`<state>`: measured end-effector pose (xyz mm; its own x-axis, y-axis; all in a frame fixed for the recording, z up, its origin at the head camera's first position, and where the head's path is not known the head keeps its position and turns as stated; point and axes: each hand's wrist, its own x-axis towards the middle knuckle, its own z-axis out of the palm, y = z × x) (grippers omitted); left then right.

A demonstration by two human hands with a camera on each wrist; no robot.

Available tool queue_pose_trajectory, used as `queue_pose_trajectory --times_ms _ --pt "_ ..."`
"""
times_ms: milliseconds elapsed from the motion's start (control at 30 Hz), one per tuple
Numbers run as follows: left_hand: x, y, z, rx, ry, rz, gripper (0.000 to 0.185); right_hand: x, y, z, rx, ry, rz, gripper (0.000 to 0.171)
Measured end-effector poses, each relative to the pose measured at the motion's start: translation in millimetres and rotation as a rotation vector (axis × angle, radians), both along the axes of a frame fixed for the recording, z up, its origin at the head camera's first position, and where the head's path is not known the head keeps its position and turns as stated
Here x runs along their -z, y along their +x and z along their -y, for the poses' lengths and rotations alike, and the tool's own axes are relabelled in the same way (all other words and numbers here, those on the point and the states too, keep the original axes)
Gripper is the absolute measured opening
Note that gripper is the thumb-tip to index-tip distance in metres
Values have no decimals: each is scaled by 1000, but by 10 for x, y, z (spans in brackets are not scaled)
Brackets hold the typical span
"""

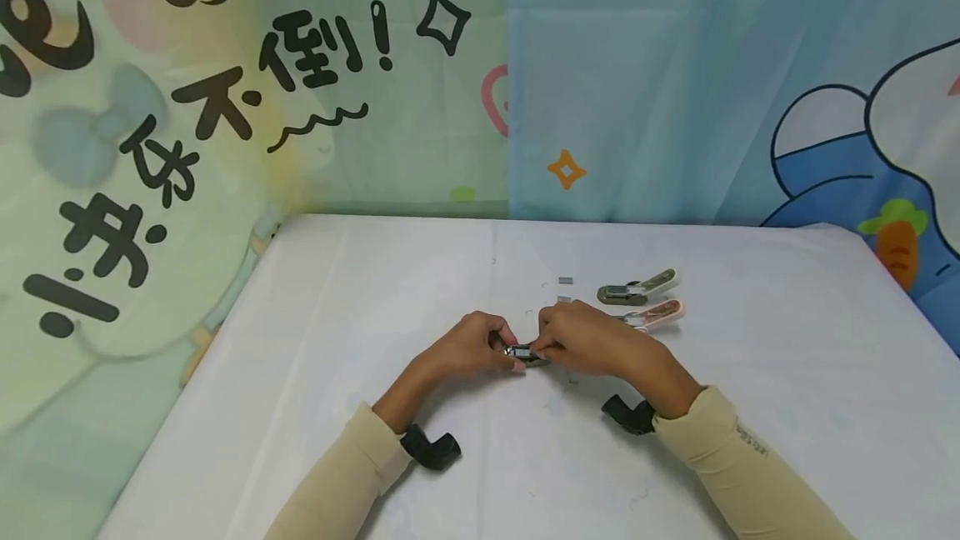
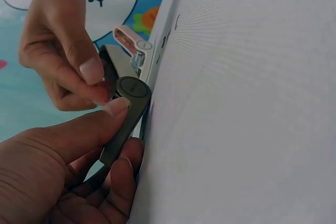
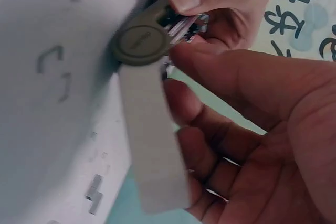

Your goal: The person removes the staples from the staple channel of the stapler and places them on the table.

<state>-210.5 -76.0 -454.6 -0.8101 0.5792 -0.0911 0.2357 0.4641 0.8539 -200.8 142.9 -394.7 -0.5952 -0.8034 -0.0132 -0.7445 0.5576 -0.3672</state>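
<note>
An olive-green stapler [image 1: 524, 353] with its top arm swung wide stands between both hands, low over the white table. My left hand [image 1: 480, 344] grips its body, thumb along one side and fingers beneath, as the left wrist view shows. With thumb and fingers bent, my right hand [image 1: 581, 338] pinches at the pivot end, by the bare metal magazine. In the right wrist view the round olive hinge [image 3: 142, 44] and the pale swung-out arm [image 3: 155, 140] show beside the right fingers. Whether those fingertips also hold a small staple strip, I cannot tell.
Two more opened staplers, one green [image 1: 637, 287] and one pink [image 1: 656, 314], lie behind and right of the hands. Near them are small grey staple strips [image 1: 566, 280]. Loose staples [image 3: 50, 59] are scattered on the white tabletop [image 1: 360, 290]. A printed curtain [image 1: 645, 107] hangs behind.
</note>
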Motion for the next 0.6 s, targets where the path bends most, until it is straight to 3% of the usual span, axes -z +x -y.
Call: queue_pose_trajectory --times_ms 300,500,600 --pt "2 3 6 3 15 -13 22 -66 61 45 24 131 -81 20" --pt "11 -1 4 8 17 -26 21 25 44 63 38 -2 -47 15" --pt "15 -1 1 11 20 -30 20 61 45 87 90 -56 -6 11"
